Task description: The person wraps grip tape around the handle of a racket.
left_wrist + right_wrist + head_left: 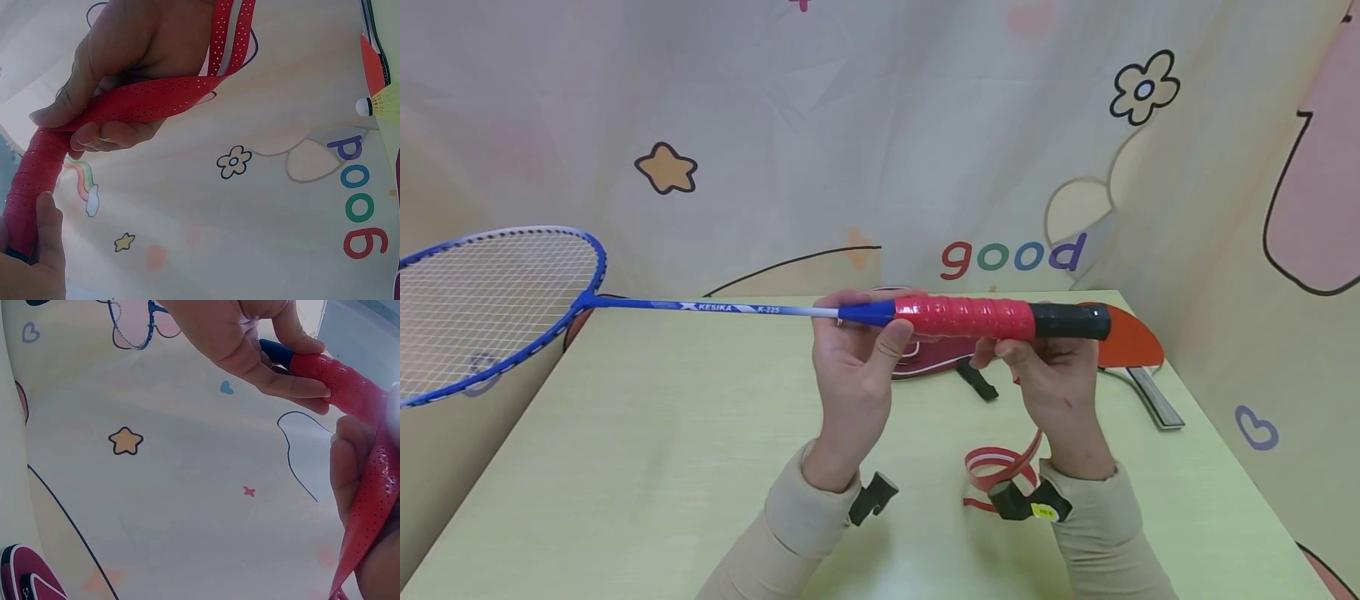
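Note:
A blue and white badminton racket (715, 307) is held level above the table, its strung head off to the left. My left hand (850, 367) grips it near the blue cone, thumb along the front of the handle. Red perforated grip tape (962, 317) wraps the handle in overlapping turns, up to a black section (1070, 321) at the butt end. My right hand (1067, 392) pinches the tape where it leaves the handle, thumb on top in the left wrist view. From there the loose tape (150, 103) runs across the fingers and hangs down, twisted.
Loose tape curls (992, 458) hang between my wrists, close over the table (662, 442). Farther back lie a maroon case (951, 354), a short black strip (977, 382) and a red table tennis bat (1131, 337). A shuttlecock (378, 106) shows in the left wrist view.

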Demonstrator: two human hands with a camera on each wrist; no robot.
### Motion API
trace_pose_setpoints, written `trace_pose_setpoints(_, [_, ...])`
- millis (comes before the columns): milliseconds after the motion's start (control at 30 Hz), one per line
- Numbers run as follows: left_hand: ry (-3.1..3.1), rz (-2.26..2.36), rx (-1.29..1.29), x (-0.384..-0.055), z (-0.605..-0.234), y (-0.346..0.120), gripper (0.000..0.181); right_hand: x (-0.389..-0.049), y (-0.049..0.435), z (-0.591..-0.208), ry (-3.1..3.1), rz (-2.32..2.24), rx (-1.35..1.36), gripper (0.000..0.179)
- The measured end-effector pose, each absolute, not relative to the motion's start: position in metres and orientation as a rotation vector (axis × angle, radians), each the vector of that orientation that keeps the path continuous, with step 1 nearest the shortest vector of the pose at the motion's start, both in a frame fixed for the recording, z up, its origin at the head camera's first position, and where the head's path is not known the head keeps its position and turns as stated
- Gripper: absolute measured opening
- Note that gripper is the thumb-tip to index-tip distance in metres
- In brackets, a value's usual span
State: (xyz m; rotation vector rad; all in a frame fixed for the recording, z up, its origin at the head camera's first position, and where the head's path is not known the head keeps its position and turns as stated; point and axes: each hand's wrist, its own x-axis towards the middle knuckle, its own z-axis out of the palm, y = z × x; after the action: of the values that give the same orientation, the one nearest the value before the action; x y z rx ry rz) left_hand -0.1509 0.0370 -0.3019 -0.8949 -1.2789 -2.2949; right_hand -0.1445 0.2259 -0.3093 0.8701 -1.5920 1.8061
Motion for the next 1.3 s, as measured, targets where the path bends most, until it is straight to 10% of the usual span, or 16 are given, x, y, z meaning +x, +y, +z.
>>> trace_pose_setpoints(1300, [-1.258, -2.413, -0.853, -0.1515, -0.301, 0.0382, 0.05, -0.1461, 0.2184, -0.3081, -1.38, 1.93, 0.852, 0.026])
